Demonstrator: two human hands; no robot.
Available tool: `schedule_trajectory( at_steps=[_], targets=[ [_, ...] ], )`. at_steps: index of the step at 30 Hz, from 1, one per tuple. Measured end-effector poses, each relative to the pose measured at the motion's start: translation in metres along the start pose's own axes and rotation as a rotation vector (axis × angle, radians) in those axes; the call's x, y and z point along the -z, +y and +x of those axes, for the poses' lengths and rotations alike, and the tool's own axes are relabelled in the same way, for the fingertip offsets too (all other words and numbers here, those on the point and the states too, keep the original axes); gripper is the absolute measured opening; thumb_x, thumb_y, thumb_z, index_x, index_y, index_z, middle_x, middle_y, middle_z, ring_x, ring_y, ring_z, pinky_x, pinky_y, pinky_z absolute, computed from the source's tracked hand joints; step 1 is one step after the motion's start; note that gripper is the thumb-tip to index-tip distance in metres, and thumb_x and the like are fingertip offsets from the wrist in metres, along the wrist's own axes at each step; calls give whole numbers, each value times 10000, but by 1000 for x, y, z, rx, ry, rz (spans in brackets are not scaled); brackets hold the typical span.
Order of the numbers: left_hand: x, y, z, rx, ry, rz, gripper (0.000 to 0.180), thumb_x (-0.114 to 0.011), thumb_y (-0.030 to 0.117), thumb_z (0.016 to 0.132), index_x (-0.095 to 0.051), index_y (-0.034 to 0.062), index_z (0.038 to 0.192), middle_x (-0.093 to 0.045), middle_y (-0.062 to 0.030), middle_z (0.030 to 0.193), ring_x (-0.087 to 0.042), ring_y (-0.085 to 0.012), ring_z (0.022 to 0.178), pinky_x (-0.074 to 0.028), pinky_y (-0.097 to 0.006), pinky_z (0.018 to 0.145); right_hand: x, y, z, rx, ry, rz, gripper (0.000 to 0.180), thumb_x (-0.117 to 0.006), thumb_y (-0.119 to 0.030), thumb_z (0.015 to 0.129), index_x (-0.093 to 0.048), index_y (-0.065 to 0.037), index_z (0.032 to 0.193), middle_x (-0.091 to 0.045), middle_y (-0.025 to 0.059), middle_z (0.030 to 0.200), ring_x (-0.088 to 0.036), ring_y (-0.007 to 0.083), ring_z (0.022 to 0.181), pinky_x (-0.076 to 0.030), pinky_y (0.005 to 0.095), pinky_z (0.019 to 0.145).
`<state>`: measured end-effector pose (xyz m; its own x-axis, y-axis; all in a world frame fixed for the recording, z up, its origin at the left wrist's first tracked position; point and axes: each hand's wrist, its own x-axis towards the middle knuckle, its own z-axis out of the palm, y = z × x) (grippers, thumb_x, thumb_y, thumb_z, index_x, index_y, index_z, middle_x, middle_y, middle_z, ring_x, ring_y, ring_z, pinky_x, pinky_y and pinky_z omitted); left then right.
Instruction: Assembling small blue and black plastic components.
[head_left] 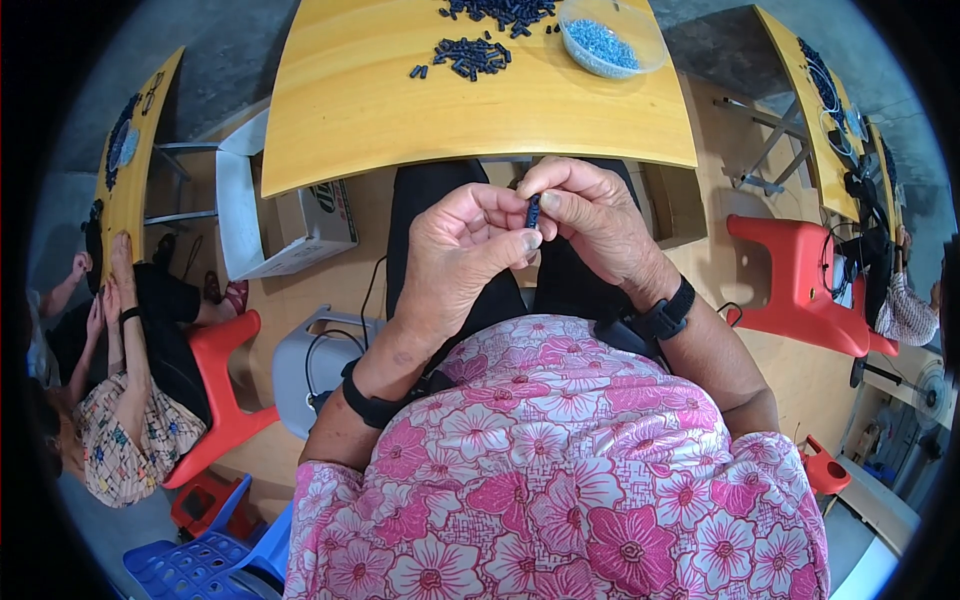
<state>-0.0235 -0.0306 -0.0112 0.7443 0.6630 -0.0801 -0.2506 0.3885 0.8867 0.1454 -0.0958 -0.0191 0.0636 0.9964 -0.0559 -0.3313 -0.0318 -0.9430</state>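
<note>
Between my two hands, above my lap and just short of the table edge, is a small dark blue cylindrical piece (533,212). My left hand (455,250) pinches its lower end between thumb and fingers. At the upper end, the thumb and forefinger of my right hand (600,220) close on the same piece. Similar dark pieces lie loose on the yellow table (400,120), in a small pile (472,60) and a larger pile (505,12) behind it. To their right, a clear round bowl (655,52) holds many tiny light blue pieces (603,45).
A white cardboard box (290,235) stands under the table at left. Grey (300,375) and red (215,390) stools are on my left, another red stool (790,285) on my right. People sit at side tables (130,170) on both sides. A blue plastic chair (190,565) is at lower left.
</note>
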Motion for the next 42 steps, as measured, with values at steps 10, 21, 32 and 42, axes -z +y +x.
schedule_trajectory(
  at_steps=[10,21,32,42],
  targets=[
    [4,0,1,15,-8,12,235,-647,-20,838,-582,7,1062,-614,-60,932,-607,-98,841,-535,-212,677,-1,-1,1,-22,11,35,195,-574,-171,923,-640,-21,1030,-600,4,779,-544,61,685,-444,193,580],
    [6,3,0,100,25,-82,201,-595,21,882,-586,-5,1081,-630,-57,883,-605,-85,770,-524,-219,663,-3,-2,4,-30,28,21,193,-562,-158,930,-640,-11,1029,-597,-2,788,-533,57,692,-440,192,612],
    [8,6,2,136,-4,-142,203,-548,46,916,-578,-14,1108,-625,-77,908,-588,-91,734,-532,-241,679,-6,0,7,-71,41,154,171,-546,-138,938,-630,-19,1027,-581,-13,784,-522,52,699,-439,189,622],
    [7,6,5,97,82,-33,169,-634,11,859,-613,10,1028,-640,-49,841,-598,-74,681,-525,-207,637,-9,4,9,-27,58,-15,167,-527,-139,943,-622,-34,1030,-558,-21,728,-515,40,656,-420,175,567]
  ],
)
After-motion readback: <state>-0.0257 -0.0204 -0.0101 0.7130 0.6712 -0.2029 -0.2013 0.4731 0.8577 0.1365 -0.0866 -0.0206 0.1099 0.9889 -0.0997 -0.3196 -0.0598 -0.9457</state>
